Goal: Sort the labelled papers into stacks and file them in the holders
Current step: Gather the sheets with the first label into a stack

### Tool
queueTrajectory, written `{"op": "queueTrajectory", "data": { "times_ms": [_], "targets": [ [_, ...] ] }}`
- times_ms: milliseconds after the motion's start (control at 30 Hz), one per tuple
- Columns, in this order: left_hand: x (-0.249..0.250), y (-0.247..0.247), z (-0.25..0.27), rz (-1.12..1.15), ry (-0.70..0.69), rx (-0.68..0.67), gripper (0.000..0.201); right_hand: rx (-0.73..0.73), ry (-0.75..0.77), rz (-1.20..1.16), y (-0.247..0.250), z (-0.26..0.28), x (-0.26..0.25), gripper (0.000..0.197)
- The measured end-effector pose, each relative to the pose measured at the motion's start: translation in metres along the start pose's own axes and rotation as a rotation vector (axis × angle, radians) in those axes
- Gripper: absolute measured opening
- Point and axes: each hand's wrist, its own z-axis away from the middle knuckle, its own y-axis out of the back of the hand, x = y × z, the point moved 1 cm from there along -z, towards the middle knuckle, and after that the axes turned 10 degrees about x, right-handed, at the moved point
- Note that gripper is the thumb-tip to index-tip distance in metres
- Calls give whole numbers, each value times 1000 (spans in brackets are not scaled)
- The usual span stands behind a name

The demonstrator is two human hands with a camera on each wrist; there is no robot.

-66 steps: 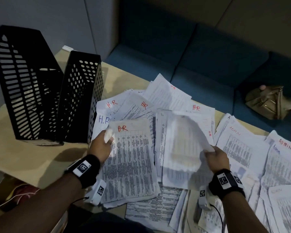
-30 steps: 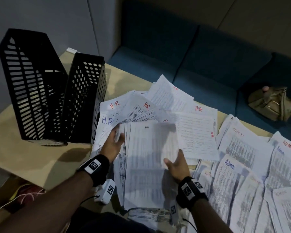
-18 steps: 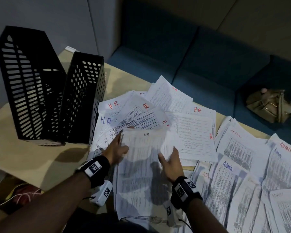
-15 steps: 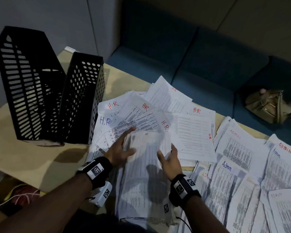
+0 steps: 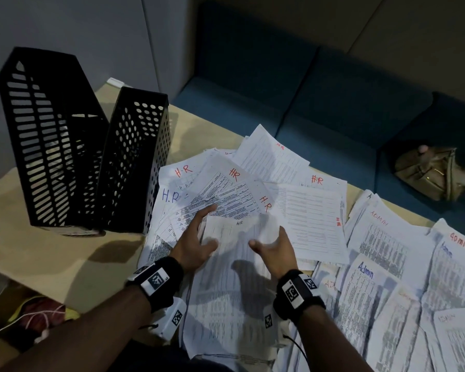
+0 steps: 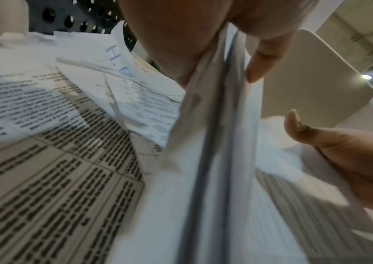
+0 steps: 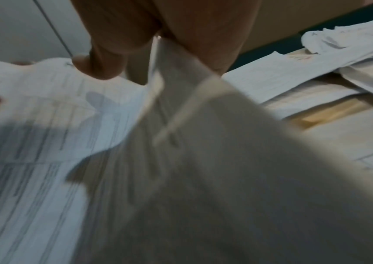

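On the near edge of the table (image 5: 51, 261), seen from the head camera, the left hand (image 5: 192, 244) and right hand (image 5: 275, 249) bracket a stack of HR sheets (image 5: 234, 277), one along each long side, fingers straight and spread. A second ago the right hand lay flat on top of the stack; now it has slid to the stack's right edge, so the person is probably squaring the stack before filing it. More HR sheets (image 5: 234, 183) fan out toward the two black holders (image 5: 91, 146) at the table's left corner, and admin sheets (image 5: 381, 245) cover the right side. Both holders look empty, so filing has not begun.

From the left wrist, the stack's edge (image 6: 214, 142) rises upright between the fingers (image 6: 260, 59) and the thumb (image 6: 316, 135), several white sheets deep, slightly uneven and blurred; the thumb stands off to the side.

From the right wrist, blur hides much. The sheets (image 7: 181, 85) pass between thumb (image 7: 99, 62) and fingers, bowed and greyish; whether they are pinched I cannot tell.
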Motion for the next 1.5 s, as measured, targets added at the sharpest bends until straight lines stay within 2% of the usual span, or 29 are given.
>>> {"op": "queueTrajectory", "data": {
  "times_ms": [133, 233, 300, 333, 400, 467, 533, 600, 667, 733, 800, 900, 933, 1033, 1100, 1167, 1300, 1367, 1433, 1467, 1500],
  "targets": [
    [-1, 1, 1, 78, 48, 20, 68, 51, 35, -125, 6, -6, -1, 66],
    [-6, 3, 5, 211, 270, 51, 66, 47, 39, -225, 7, -9, 2, 49],
    [-18, 5, 9, 268, 413, 74, 56, 37, 37, -295, 5, -7, 1, 46],
    [-24, 6, 12, 256, 443, 84, 51, 18, 47, -301, 2, -6, -1, 47],
    [-28, 11, 16, 142, 423, 96, 47, -32, 83, -219, -5, -9, -4, 54],
    [-26, 19, 15, 28, 418, 154, 29, -6, 83, -50, -12, -16, -2, 52],
    [-29, 29, 11, -18, 414, 217, 24, 182, 0, 57, -13, -27, 5, 49],
    [-39, 40, 8, -60, 431, 282, 26, 317, -134, 183, -10, -32, 9, 57],
    [-52, 49, 7, -14, 517, 325, 31, 314, -238, 249, -11, -35, 13, 74],
    [-61, 52, 7, 0, 562, 322, 31, 304, -320, 224, -15, -40, 18, 79],
    [-66, 51, 7, -17, 571, 299, 35, 324, -451, 160, -18, -45, 21, 74],
    [-63, 47, 8, -40, 550, 269, 39, 312, -625, -19, -22, -52, 25, 39],
    [-60, 46, 9, -55, 536, 267, 40, 295, -676, -141, -25, -52, 23, 38],
    [-56, 45, 9, -64, 521, 280, 42, 187, -635, -108, -28, -46, 26, 62],
    [-58, 44, 7, -52, 535, 286, 43, 229, -650, -132, -26, -43, 27, 77],
    [-61, 44, 5, -38, 558, 296, 44, 245, -678, -63, -18, -42, 25, 73],
    [-65, 43, 7, 5, 574, 303, 47, 362, -617, -46, -8, -47, 17, 83],
    [-65, 43, 8, 8, 565, 299, 48, 275, -564, -141, -15, -47, 6, 86],
    [-63, 43, 9, 16, 565, 298, 48, 256, -507, -209, -26, -52, 13, 107],
    [-62, 43, 9, 22, 568, 295, 47, 250, -493, -239, -30, -55, 17, 108],
    [-62, 44, 9, 27, 569, 293, 47, 213, -452, -271, -35, -52, 11, 96]
  ]
}}
